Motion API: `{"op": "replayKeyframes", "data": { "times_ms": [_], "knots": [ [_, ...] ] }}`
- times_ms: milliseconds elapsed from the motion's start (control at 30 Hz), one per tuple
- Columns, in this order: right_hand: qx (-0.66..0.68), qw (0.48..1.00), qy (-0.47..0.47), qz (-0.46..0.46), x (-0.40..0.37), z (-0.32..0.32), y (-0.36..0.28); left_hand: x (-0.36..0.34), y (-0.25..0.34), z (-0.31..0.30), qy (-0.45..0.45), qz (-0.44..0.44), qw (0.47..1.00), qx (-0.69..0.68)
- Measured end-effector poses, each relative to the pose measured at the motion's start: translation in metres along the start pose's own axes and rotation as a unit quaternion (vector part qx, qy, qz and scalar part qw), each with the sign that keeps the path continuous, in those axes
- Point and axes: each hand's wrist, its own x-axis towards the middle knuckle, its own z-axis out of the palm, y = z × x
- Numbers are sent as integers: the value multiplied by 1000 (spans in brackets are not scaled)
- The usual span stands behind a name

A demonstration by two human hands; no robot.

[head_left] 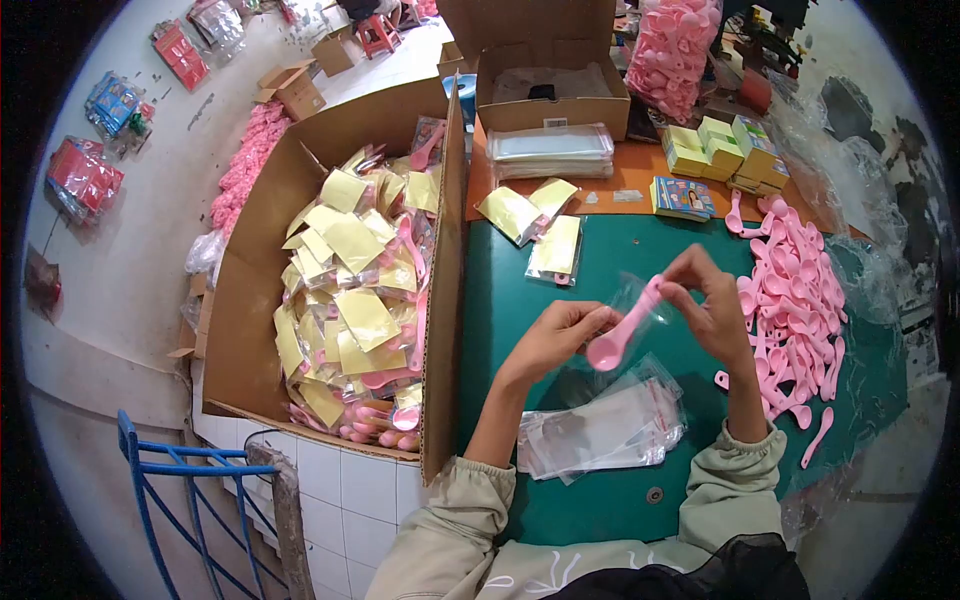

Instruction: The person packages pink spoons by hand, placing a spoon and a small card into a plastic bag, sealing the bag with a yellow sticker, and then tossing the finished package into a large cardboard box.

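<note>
A pink spoon (629,331) is held over the green table mat, its bowl pointing down and left. My right hand (706,300) pinches the end of its handle. Clear plastic shows around the spoon, a thin bag (627,290) whose edge my left hand (570,335) grips with closed fingers beside the bowl. Below both hands lies a loose stack of clear plastic bags (600,425). To the right of my right hand spreads a large heap of pink spoons (795,290), with one single spoon (818,438) lying just in front of it.
A tall cardboard box (240,330) full of packed spoons with yellow cards stands at left. Several finished packets (555,247) lie beyond my hands. Behind are bundled bags (550,152), card stacks (705,147), an open carton (550,110) and a big bag of spoons (672,55).
</note>
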Motion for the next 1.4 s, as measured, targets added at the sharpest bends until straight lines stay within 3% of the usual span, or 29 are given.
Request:
{"op": "replayKeyframes", "data": {
  "times_ms": [100, 167, 200, 233, 267, 300, 333, 433, 533, 633, 667, 700, 767, 833, 933, 1033, 1167, 1267, 1400],
  "knots": [
    [44, 984, -122, -121, 8, 3, 14, 4, -4, -1, 28, 23, 999, -31],
    [205, 962, -152, -99, 25, -1, 31, 5, 1, -1, 51, 25, 997, -53],
    [338, 930, -141, -22, 39, -17, 48, 2, 6, 2, 61, 27, 996, -61],
    [155, 987, -27, 25, 62, -37, 93, 0, 10, 4, 72, 29, 995, -69],
    [-37, 993, 87, 71, 83, -57, 140, -1, 11, 4, 70, 35, 995, -56],
    [-235, 956, 138, 110, 93, -68, 159, -3, 12, 4, 68, 41, 996, -43],
    [-422, 876, 183, 145, 98, -77, 175, -4, 13, 3, 66, 47, 996, -30],
    [-448, 858, 68, 243, 105, -89, 225, -5, 15, 2, 56, 51, 996, -43],
    [-523, 804, 280, 49, 88, -76, 222, -7, 15, -4, 44, 31, 998, -37],
    [-467, 851, 234, 52, 82, -76, 204, -6, 11, -5, 54, 10, 998, -29],
    [-304, 927, 194, 100, 76, -71, 165, -5, 10, -7, 51, 13, 999, -14],
    [-131, 970, 144, 144, 64, -60, 117, -4, 8, -10, 48, 16, 999, -1],
    [106, 990, 67, 69, 38, -41, 69, -4, 5, -11, 49, 15, 999, 1],
    [162, 982, 47, 85, 13, -25, 12, -3, 3, -9, 51, 10, 998, -19],
    [112, 988, -26, 106, -8, -23, -2, -1, 2, -8, 38, -3, 999, -6],
    [48, 992, -26, 118, -11, -26, -12, -3, 5, -5, 20, -7, 1000, 9],
    [115, 989, 73, 65, -11, -19, -19, -3, 6, -3, 17, 0, 1000, -1],
    [-18, 995, -28, 91, -12, -24, -29, -3, 7, -5, 16, 4, 999, 39],
    [-63, 992, -95, 54, -12, -25, -26, -1, 1, -5, 13, 17, 988, 150]
  ]
}}
